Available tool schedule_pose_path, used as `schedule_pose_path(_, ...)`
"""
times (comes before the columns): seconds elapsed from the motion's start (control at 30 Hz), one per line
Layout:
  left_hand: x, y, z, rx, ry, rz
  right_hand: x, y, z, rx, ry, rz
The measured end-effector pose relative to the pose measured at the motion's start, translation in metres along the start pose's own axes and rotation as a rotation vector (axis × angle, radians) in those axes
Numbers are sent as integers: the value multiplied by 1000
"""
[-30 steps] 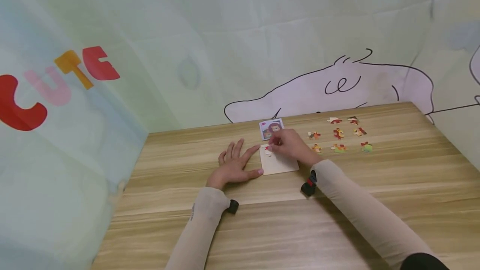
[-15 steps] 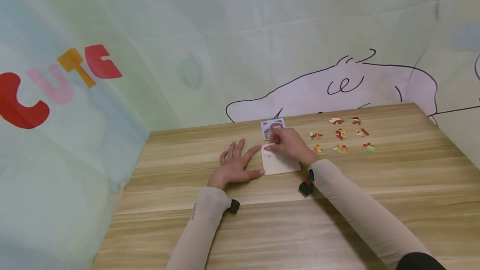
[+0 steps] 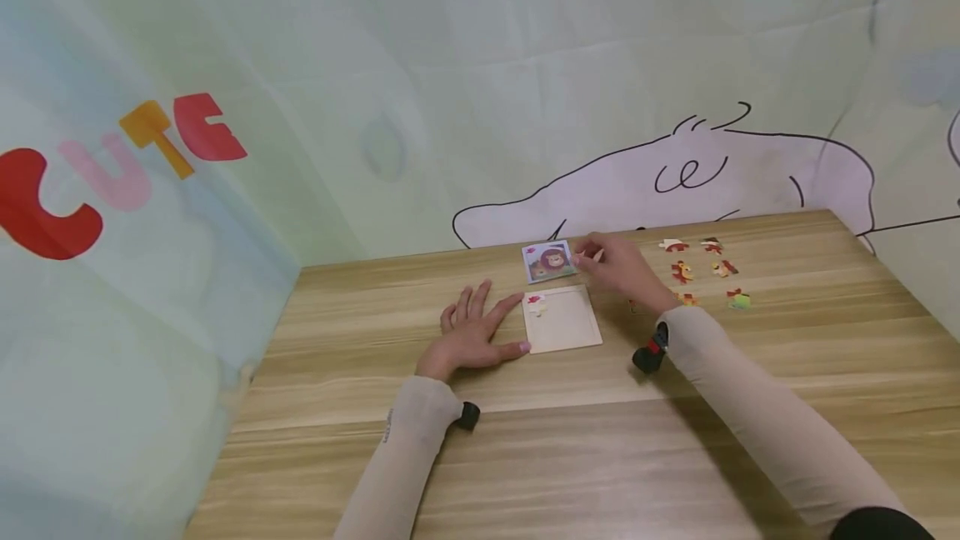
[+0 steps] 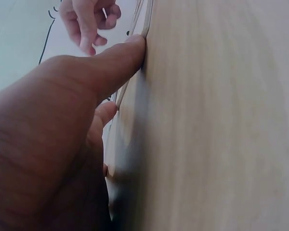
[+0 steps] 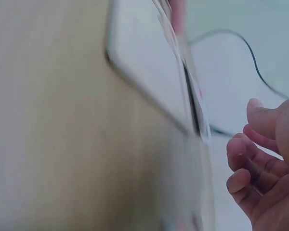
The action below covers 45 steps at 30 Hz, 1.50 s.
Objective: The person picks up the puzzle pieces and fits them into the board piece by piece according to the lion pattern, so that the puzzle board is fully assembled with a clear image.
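A pale square puzzle tray (image 3: 562, 327) lies on the table, with one white-and-red jigsaw piece (image 3: 536, 304) in its upper left corner. My left hand (image 3: 471, 340) rests flat beside it, fingers spread, thumb and index fingertip at the tray's left edge. The left wrist view has that thumb (image 4: 120, 57) against the edge. Raised over the table, my right hand (image 3: 618, 269) is by the right side of a lion picture card (image 3: 550, 262). Its fingers are loosely bent; in the right wrist view the hand (image 5: 267, 159) has nothing between thumb and fingers.
Several loose jigsaw pieces lie in rows to the right, among them a red-and-white one (image 3: 673, 246) and a green one (image 3: 738, 299). My right hand and forearm hide some others. A printed curtain (image 3: 375, 107) hangs behind the wooden table (image 3: 352, 340).
My right hand has let go of the corner jigsaw piece and moved up and right, off the tray, uncovering it and the lion card. The left hand stays in place.
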<state>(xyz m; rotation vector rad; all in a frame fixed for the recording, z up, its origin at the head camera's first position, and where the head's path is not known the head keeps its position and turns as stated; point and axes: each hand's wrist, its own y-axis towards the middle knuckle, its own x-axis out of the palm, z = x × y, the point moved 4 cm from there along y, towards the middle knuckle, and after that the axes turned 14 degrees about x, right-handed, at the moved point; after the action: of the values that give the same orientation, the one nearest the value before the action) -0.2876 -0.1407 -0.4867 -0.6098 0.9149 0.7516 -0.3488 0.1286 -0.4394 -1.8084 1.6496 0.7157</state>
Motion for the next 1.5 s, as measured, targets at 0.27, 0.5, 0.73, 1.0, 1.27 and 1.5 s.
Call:
schedule_pose_path(0.27,1,-2,0,2,13,-6,-51,9,33,56,-56,70)
schedule_pose_path(0.5,-1,-3,1,2,-1,5,-83,15,61,131,-127,57)
schedule_pose_path(0.73,0,0,1,-11,-1,-10,-96,19,84,191,-213,12)
schedule_pose_path(1.0,0,-1,2,-20,7,-17,-96,23,98,143,-297,-2)
schedule_pose_path(1.27,0,-2,0,-19,7,-13,-93,25,101,149,-315,40)
schedule_pose_path(1.5,1,-2,0,-15,11,-12,-95,22,101,163,-288,47)
